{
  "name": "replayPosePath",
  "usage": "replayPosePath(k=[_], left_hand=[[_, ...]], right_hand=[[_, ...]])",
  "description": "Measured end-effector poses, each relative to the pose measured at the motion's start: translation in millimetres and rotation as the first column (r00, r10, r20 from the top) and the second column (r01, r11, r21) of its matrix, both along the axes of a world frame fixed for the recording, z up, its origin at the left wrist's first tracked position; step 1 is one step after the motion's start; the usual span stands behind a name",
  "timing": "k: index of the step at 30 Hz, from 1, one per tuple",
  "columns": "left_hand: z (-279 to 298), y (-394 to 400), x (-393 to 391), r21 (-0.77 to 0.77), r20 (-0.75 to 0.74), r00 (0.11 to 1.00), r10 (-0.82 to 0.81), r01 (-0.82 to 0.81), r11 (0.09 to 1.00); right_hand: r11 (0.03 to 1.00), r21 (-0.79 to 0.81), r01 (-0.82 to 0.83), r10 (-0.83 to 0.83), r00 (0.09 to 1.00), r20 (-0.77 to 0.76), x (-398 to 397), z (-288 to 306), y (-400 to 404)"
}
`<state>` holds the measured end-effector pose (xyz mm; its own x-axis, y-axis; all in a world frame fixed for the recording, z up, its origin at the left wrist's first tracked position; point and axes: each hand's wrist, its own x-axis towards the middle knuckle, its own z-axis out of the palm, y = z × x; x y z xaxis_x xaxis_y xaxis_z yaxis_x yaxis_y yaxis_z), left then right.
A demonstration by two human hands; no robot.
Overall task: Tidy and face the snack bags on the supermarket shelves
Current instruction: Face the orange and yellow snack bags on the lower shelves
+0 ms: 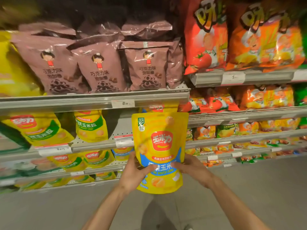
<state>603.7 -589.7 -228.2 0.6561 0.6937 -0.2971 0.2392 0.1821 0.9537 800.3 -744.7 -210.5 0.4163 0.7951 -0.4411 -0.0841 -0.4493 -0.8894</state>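
Note:
A yellow baked-corn bag with a blue band is held upright in front of the shelves, its front facing me. My left hand grips its lower left side and my right hand grips its lower right side. It hangs in front of the second shelf, where two yellow bags with green bands stand to the left, one of them leaning. More yellow bags lie on the shelves below.
Brown chocolate-snack bags fill the shelf above, behind a grey shelf rail. Large red and orange bags stand on the right-hand shelves, with smaller orange packs below. A grey floor runs under the shelves.

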Motion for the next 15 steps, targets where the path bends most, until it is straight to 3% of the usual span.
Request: replayPosePath(k=[7, 15], left_hand=[[-14.3, 47.4, -59.8, -0.024, -0.043, 0.994, 0.099, -0.1, 0.995], [-16.0, 90.6, -65.7, 0.011, -0.115, 0.988, 0.104, -0.103, 0.995]], right_hand=[[0.999, -0.005, -0.033, 0.033, 0.999, -0.011, -53.6, -12.8, 64.9], [0.994, 0.036, -0.103, 0.106, 0.992, -0.073, -52.1, -23.5, 124.6]])
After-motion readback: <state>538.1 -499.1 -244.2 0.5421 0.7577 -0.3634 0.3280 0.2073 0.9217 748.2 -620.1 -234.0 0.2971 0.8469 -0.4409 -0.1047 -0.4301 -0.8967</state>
